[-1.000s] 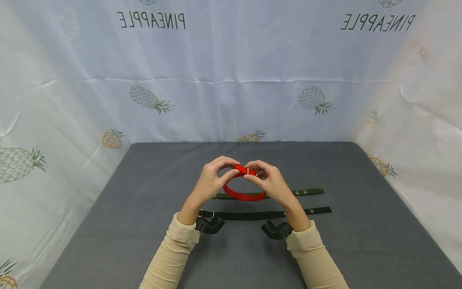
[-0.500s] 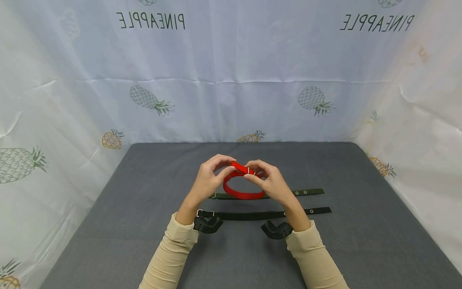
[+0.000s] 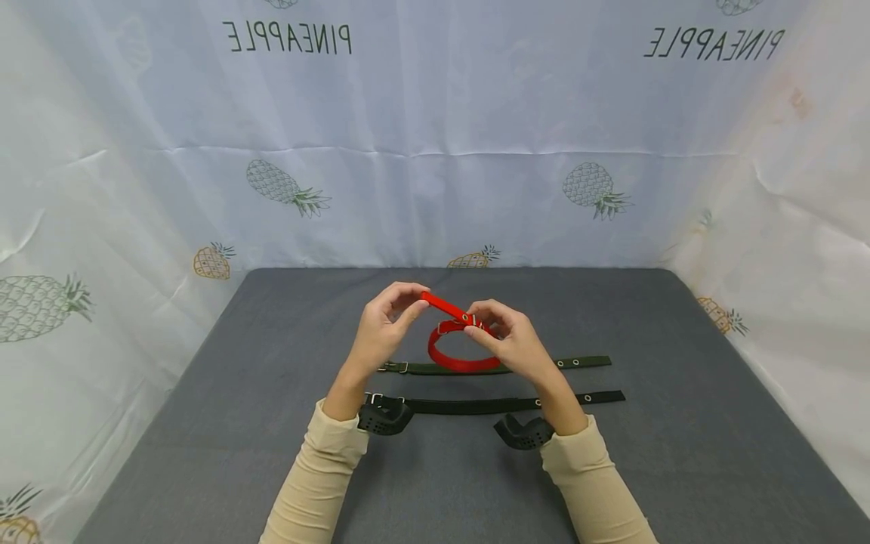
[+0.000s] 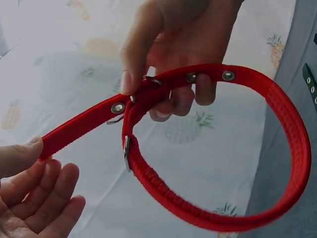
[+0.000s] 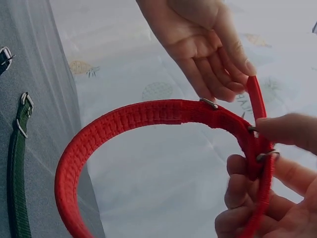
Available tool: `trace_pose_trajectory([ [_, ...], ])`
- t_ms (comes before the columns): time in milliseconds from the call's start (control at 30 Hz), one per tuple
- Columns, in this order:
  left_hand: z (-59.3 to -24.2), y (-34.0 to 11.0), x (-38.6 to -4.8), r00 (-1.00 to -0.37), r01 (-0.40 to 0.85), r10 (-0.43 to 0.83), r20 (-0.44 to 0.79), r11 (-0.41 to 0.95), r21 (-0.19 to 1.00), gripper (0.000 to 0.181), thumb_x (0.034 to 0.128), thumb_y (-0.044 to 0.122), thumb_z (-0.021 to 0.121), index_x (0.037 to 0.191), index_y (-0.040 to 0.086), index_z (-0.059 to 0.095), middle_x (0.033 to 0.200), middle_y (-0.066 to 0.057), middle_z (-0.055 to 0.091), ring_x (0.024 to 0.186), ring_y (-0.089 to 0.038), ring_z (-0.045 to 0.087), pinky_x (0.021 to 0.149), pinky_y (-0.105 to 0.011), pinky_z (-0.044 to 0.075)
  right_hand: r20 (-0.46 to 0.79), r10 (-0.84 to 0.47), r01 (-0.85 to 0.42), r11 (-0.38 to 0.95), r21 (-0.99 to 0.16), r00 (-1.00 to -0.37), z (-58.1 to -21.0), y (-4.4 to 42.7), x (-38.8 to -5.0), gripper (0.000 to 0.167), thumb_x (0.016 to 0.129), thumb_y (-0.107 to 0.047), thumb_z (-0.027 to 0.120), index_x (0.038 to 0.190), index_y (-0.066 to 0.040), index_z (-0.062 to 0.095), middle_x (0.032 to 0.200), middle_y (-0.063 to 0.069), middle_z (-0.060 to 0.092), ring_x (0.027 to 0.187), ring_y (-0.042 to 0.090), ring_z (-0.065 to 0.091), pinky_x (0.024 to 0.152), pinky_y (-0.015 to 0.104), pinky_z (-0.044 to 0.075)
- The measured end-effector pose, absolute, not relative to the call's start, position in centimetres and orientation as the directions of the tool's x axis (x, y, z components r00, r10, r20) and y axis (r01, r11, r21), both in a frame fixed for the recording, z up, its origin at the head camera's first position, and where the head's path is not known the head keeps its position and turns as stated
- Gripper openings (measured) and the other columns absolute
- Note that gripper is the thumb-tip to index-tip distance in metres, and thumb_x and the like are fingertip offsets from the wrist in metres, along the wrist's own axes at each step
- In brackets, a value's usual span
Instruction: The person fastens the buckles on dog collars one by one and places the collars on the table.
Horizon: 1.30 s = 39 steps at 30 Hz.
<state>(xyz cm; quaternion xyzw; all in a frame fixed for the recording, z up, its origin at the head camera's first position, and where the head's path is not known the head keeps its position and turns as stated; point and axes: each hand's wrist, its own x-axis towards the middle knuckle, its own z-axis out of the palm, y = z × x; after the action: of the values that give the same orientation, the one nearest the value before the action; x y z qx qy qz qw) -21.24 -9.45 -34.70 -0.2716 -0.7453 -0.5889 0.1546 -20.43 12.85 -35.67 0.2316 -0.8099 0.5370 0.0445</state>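
Note:
A red collar (image 3: 464, 365) hangs in a loop between the two hands, above the table. The left hand (image 3: 382, 326) pinches the strap's tip between thumb and fingers, up and to the left of the buckle. In the left wrist view the tip (image 4: 74, 130) sticks out straight past the metal buckle, with one eyelet beside it. The right hand (image 3: 511, 341) grips the collar around the buckle, thumb pressed on it. In the right wrist view the loop's stitched inner side (image 5: 143, 113) shows, and the right hand's fingers (image 5: 237, 198) lie behind the strap.
A green collar (image 3: 421, 369) lies flat on the grey table (image 3: 272, 453) beneath the red one. Nearer the person is a black collar (image 3: 469, 406), also stretched out, partly behind the wrists. A white curtain with pineapple prints (image 3: 435, 204) stands behind the table.
The left hand has moved left and up with the strap's tip, and more of the strap shows between the hands. The right hand has stayed nearly in place at the buckle.

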Motion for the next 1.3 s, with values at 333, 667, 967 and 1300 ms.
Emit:
trace_pose_trajectory([
  [333,-35.0,-9.0,-21.2,-0.815,0.565,0.22,0.536,0.095,0.819,0.025,0.0903,-0.001,0.062,0.114,-0.009,0.06,0.111,-0.026,0.062,0.096,0.006,0.061,0.089,-0.016,0.053,0.353,-0.299,-0.436,0.28,-0.855,-0.886,-35.6,12.9,-20.3,0.017,0.091,-0.003,0.061,0.108,0.001,0.059,0.088,0.018,0.061,0.066,0.009,0.053,0.058,0.022,0.043],
  [667,-34.9,-8.8,-21.3,-0.843,0.513,0.221,0.49,0.056,0.857,0.033,0.0879,-0.003,0.064,0.12,-0.009,0.059,0.116,-0.029,0.062,0.096,0.005,0.061,0.089,-0.014,0.052,0.364,-0.299,-0.44,0.247,-0.863,-0.882,-35.6,13.0,-20.4,0.018,0.091,-0.001,0.06,0.109,0.003,0.059,0.086,0.018,0.059,0.064,0.007,0.053,0.056,0.021,0.045],
  [967,-35.4,-8.4,-21.5,-0.852,0.487,0.251,0.46,0.056,0.872,0.031,0.0877,-0.006,0.063,0.118,-0.011,0.059,0.115,-0.031,0.063,0.096,0.007,0.061,0.091,-0.018,0.053,0.344,-0.307,-0.422,0.238,-0.875,-0.887,-35.4,13.1,-20.3,0.02,0.093,-0.002,0.059,0.112,0.002,0.058,0.092,0.023,0.062,0.064,0.004,0.055,0.058,0.021,0.048],
  [1300,-36.0,-7.8,-21.5,-0.855,0.419,0.358,0.375,0.049,0.907,0.026,0.0925,0.005,0.062,0.115,-0.007,0.061,0.113,-0.031,0.063,0.097,-0.022,0.069,0.087,-0.023,0.055,0.355,-0.325,-0.436,0.221,-0.873,-0.876,-35.2,13.0,-20.2,0.02,0.093,-0.002,0.059,0.113,0.002,0.058,0.091,0.022,0.061,0.064,0.004,0.055,0.056,0.022,0.048],
])
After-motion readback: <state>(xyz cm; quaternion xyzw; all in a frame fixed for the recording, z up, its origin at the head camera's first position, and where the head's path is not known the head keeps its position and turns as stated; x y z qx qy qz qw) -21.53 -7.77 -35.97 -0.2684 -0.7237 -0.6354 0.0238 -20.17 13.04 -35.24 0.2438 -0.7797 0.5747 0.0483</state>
